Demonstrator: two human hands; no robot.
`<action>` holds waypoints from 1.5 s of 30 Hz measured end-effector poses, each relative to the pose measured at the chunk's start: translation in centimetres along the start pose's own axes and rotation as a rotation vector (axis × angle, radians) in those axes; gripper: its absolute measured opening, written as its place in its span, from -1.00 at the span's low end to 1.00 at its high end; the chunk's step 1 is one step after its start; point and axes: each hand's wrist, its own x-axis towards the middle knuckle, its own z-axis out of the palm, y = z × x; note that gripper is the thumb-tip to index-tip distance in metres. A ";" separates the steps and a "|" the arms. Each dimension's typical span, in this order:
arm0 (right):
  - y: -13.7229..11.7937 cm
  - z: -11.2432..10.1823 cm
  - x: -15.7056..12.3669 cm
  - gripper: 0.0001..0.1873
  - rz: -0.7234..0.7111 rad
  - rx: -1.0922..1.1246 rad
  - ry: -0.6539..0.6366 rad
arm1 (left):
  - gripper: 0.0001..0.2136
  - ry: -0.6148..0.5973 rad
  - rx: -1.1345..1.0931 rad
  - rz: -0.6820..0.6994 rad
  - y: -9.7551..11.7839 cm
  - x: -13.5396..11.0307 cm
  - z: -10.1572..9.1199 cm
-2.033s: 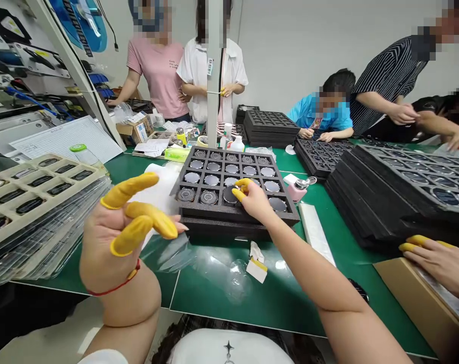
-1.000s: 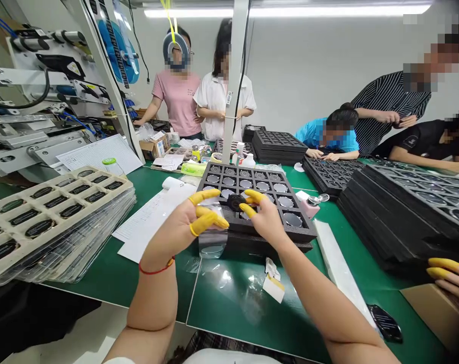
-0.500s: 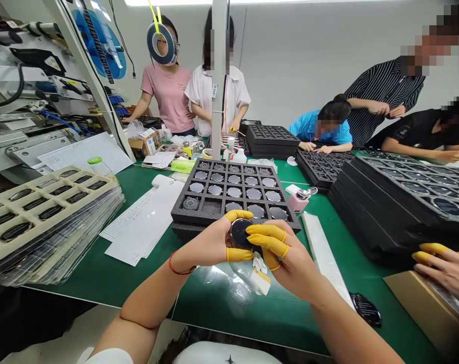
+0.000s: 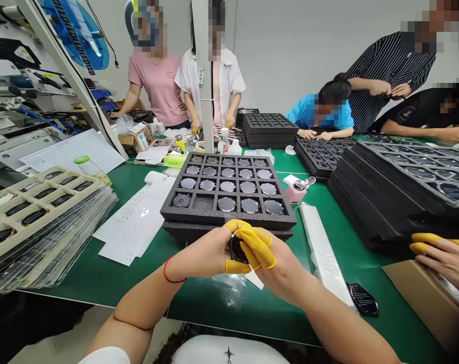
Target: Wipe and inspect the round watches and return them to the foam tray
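My left hand (image 4: 209, 255) and my right hand (image 4: 269, 263) meet just in front of the black foam tray (image 4: 199, 215), both wearing yellow finger cots. Together they pinch a small round black disc (image 4: 236, 248) between thumbs and fingers. The tray holds several round discs with silvery faces in its pockets; one pocket in the near row (image 4: 202, 203) is bare. Clear plastic film (image 4: 229, 283) lies on the green mat under my hands.
Stacked beige trays (image 4: 43, 212) sit at left, white papers (image 4: 138, 217) beside the foam tray. Tall stacks of black foam trays (image 4: 404, 197) fill the right. A pink dispenser bottle (image 4: 296, 190), a white strip (image 4: 322, 253) and a co-worker's hand (image 4: 442, 258) lie right. Several people stand behind.
My right hand lifted a disc out of the tray's near row and brought it toward me; my left hand came in and both now grip it close together.
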 end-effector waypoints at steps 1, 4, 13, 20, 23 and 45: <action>0.0 -0.1 0.0 -0.54 -0.026 -0.011 -0.003 | -0.67 -0.012 -0.009 0.008 0.0 0.0 0.0; -0.1 0.0 0.0 -0.63 -0.060 -0.026 -0.012 | -0.73 -0.045 -0.032 0.024 -0.2 -0.1 0.1; -1.9 -1.8 -1.9 -0.49 0.176 0.144 0.155 | -0.59 -0.070 0.020 -0.063 0.4 -0.7 -0.8; -1.5 2.6 -5.7 -0.35 0.490 0.202 -0.338 | -0.41 0.149 -0.121 -0.119 1.5 -5.3 -5.9; -0.3 7.3 -8.0 -0.41 0.476 0.003 -0.590 | -0.40 0.263 -0.113 -0.167 2.0 -6.8 -6.9; 0.2 -0.1 -3.2 -0.63 0.194 -0.165 0.274 | -0.48 0.102 -0.041 -0.101 0.3 -1.4 -1.6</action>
